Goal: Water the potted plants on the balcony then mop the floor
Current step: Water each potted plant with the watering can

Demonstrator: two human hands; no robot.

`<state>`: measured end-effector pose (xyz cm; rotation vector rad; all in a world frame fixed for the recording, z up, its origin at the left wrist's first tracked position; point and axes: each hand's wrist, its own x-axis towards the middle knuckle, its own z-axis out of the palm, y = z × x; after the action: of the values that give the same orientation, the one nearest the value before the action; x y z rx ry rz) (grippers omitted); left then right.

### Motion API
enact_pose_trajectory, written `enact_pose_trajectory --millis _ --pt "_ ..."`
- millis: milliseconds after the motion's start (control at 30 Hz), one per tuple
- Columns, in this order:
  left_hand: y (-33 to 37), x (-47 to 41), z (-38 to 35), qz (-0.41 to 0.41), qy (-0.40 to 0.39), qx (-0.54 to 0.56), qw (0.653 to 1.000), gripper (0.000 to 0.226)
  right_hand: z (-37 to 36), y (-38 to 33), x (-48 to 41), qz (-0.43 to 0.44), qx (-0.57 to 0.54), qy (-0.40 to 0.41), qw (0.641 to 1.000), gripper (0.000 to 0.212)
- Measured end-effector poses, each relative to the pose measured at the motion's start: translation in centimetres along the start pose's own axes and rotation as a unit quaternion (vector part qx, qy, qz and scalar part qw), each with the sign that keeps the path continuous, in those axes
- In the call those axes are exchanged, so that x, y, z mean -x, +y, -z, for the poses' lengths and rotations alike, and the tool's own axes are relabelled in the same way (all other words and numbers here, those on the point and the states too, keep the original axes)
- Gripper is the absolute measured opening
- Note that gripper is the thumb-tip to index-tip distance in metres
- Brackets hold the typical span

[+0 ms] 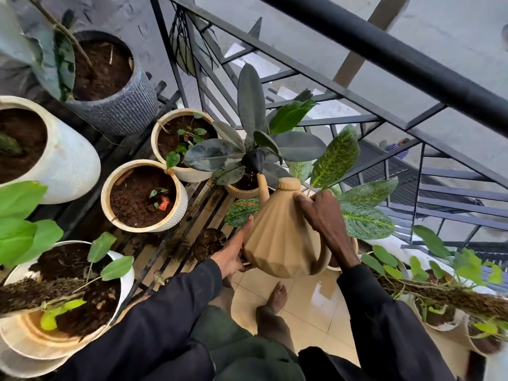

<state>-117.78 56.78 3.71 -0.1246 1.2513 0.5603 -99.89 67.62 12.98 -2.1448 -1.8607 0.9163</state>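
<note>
A tan faceted watering can [277,237] is held over the tiled floor, tipped forward. Its black rose [254,159] points into the pot [242,189] of a dark-leaved rubber plant [255,144]. My right hand [321,215] grips the can's upper handle side, fingers curled over its shoulder. My left hand [233,251] supports the can's lower left side, fingers straight along it. No water stream is visible.
Cream and white pots [144,196] stand on a dark slatted rack [170,243] at left, with a grey pot [115,86] behind. More pots with green leaves [445,306] sit at right. A black railing [357,86] runs ahead. My bare foot [275,301] stands on wet tiles.
</note>
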Motion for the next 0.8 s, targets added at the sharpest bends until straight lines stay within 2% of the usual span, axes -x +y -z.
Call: enact_pose_trajectory --millis 133,267,800 --pt "0.5 0.2 -0.4 0.002 -0.003 -0.001 1.000 0.075 0.4 -0.2 -0.4 -0.002 -0.001 -0.005 1.000 0.054" --pt "0.8 0.0 -0.5 0.002 0.002 -0.006 1.000 0.087 0.8 -0.5 -0.6 -0.003 -0.006 -0.008 1.000 0.062" --pt "1.7 0.0 -0.5 0.012 0.007 0.007 1.000 0.092 1.3 -1.0 -1.8 0.005 0.001 -0.012 1.000 0.061"
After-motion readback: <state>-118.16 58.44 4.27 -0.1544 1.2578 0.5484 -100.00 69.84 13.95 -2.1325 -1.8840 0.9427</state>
